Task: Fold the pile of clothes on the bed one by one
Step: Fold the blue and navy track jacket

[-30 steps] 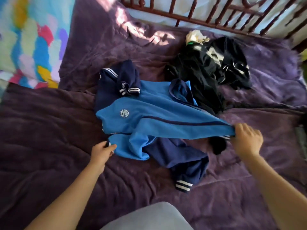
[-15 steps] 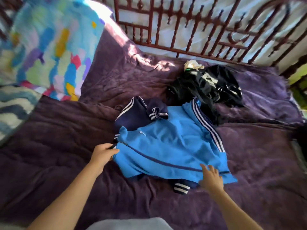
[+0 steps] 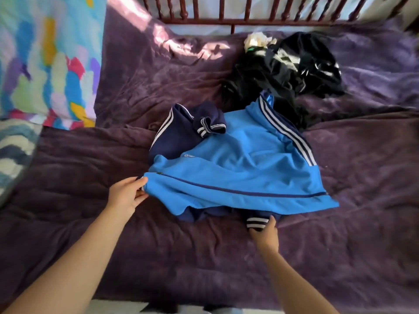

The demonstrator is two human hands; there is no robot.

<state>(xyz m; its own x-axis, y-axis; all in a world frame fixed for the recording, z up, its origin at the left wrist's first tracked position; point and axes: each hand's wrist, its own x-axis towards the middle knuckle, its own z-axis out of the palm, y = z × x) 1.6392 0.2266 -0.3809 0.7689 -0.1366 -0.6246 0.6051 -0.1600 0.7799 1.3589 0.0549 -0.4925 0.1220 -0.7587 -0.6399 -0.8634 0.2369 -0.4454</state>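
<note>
Both curled — left hand [image 3: 127, 196], right hand [image 3: 264, 232]

blue jacket [image 3: 238, 175]: its folded body covers most of the navy layer [image 3: 195, 215] beneath; only a striped cuff [image 3: 255, 223] shows at the near hem. right hand [image 3: 264, 235]: fingertips hidden under that cuff, so the hold cannot be judged. left hand [image 3: 125, 196]: fingers partly tucked beneath the jacket's corner. chest emblem [image 3: 188, 155]: too small to read. black pile [image 3: 285, 66]: blurred, separate garments not distinguishable. bed rail [image 3: 249, 20] and patterned pillow [image 3: 45, 64]: cut off by the frame edges. left forearm [image 3: 74, 264] and right forearm [image 3: 292, 284]: cut off at the bottom edge.
</note>
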